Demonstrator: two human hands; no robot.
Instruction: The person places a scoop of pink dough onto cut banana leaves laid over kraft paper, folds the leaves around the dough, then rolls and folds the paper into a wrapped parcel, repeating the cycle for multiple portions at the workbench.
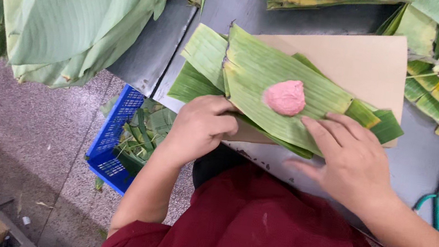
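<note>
One pink lump of paste (284,97) sits on layered banana leaves (269,85) on the table (421,159); left hand (199,126) curls on the near edge, right hand (352,159) lies flat, holding nothing.

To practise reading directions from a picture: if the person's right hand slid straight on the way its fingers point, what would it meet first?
The right hand points up-left along the banana leaf it rests on. Probably the pink lump of paste would come first, though it may pass just below it.
</note>
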